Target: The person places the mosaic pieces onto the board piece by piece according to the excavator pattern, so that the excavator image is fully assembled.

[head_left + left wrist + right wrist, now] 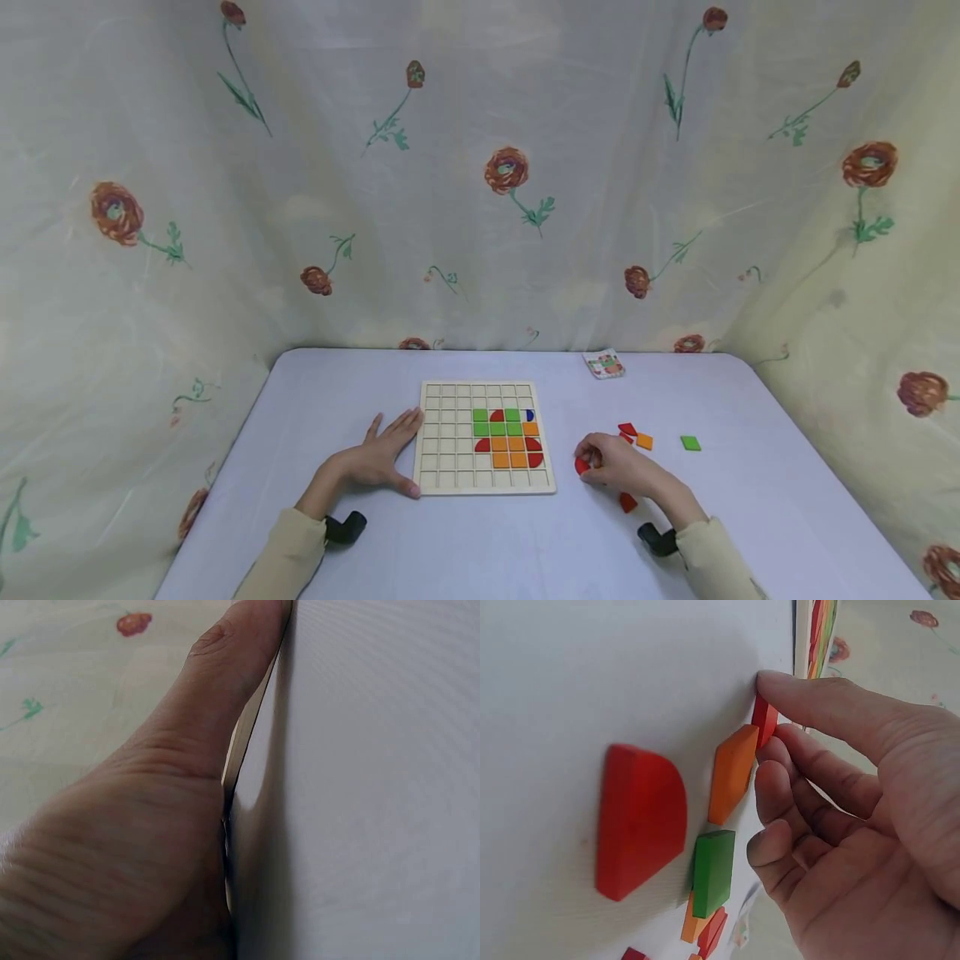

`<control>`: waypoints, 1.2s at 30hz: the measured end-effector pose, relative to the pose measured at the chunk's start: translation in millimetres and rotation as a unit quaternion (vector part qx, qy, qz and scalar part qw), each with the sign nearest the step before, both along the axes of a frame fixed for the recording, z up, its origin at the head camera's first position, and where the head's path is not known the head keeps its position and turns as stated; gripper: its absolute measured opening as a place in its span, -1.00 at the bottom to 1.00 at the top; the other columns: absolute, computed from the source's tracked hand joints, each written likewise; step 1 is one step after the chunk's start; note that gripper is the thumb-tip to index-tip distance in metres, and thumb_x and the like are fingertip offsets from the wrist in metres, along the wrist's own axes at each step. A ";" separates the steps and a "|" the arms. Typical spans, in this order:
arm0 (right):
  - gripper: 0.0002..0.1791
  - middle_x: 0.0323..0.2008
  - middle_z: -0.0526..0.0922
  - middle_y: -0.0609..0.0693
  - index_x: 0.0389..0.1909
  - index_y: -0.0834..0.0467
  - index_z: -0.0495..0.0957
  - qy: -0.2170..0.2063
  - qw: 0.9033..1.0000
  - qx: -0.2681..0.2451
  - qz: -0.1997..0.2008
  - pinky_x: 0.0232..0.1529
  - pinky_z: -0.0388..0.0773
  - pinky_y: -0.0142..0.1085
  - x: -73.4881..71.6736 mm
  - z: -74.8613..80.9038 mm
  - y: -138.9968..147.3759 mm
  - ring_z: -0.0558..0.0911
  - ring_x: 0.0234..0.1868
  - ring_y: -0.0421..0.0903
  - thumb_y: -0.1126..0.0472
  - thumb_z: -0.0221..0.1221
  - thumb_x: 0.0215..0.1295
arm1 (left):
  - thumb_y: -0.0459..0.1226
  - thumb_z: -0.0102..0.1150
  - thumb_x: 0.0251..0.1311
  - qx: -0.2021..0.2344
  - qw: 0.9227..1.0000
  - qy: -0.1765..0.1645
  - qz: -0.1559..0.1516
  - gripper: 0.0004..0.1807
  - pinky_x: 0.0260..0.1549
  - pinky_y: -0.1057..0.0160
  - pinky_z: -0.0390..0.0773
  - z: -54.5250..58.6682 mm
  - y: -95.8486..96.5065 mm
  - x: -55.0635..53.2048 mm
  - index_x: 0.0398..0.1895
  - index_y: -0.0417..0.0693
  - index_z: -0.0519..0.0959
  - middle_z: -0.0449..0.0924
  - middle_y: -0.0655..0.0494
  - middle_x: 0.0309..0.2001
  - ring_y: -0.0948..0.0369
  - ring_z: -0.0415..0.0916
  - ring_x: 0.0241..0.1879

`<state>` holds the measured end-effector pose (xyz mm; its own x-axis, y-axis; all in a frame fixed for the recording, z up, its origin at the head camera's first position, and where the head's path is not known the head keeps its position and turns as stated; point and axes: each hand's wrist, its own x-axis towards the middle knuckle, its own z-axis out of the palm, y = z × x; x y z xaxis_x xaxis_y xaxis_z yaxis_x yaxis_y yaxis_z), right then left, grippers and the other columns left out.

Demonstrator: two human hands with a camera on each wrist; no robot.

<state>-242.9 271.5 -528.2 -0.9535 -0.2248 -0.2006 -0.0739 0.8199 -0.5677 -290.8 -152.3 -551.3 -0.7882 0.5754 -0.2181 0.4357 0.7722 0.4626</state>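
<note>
A pale wooden grid board (442,454) lies on the table, with green, orange, red and blue tiles set in its right-hand cells. Against its left edge my left hand (375,457) rests with fingers and thumb spread, the thumb near the lower corner. My right hand (621,463) is to the right of the board and pinches a red curved-edge tile (581,467) between thumb and fingers. In the right wrist view that red tile (765,720) stands at the thumb tip, beside an orange tile (733,776) and a green tile (714,874) on the table.
Loose tiles lie around my right hand: a red one (627,502) nearer me, an orange one (644,441) beyond, and a green one (691,443) farther right. A small patterned card stack (604,364) sits at the table's back edge, before a flowered curtain (450,208).
</note>
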 end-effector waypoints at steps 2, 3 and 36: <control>-0.72 -0.37 0.54 -0.09 -0.19 0.05 0.59 -0.002 1.000 0.005 -0.002 -0.34 0.50 -0.40 -1.9 0.0 -0.1 0.46 -0.31 -0.14 0.30 0.39 0.07 | 0.38 0.35 -0.27 0.008 1.000 0.000 -0.004 0.45 0.40 -0.18 -0.59 -0.3 -0.5 -0.3 0.55 -0.09 -0.24 -0.35 0.08 0.57 0.10 -0.43 0.56; -0.73 -0.34 0.54 -0.11 -0.19 0.04 0.60 -0.001 1.000 0.008 -0.001 -0.31 0.51 -0.39 -3.1 0.3 -0.3 0.46 -0.29 -0.14 0.31 0.37 0.08 | 0.38 0.35 -0.27 0.010 1.000 -0.001 -0.005 0.45 0.40 -0.18 -0.59 -0.3 -0.6 -0.4 0.55 -0.09 -0.24 -0.35 0.07 0.57 0.10 -0.43 0.56; -0.78 -0.28 0.58 -0.15 -0.20 0.09 0.61 0.104 0.985 -0.036 0.135 -0.23 0.51 -0.41 -12.2 7.7 -97.3 0.47 -0.27 -0.19 0.19 0.36 0.12 | 0.35 0.37 -0.25 0.016 1.000 0.003 -0.010 0.44 0.40 -0.19 -0.57 3.0 -1.2 0.2 0.55 -0.11 -0.24 -0.35 0.05 0.57 0.08 -0.42 0.56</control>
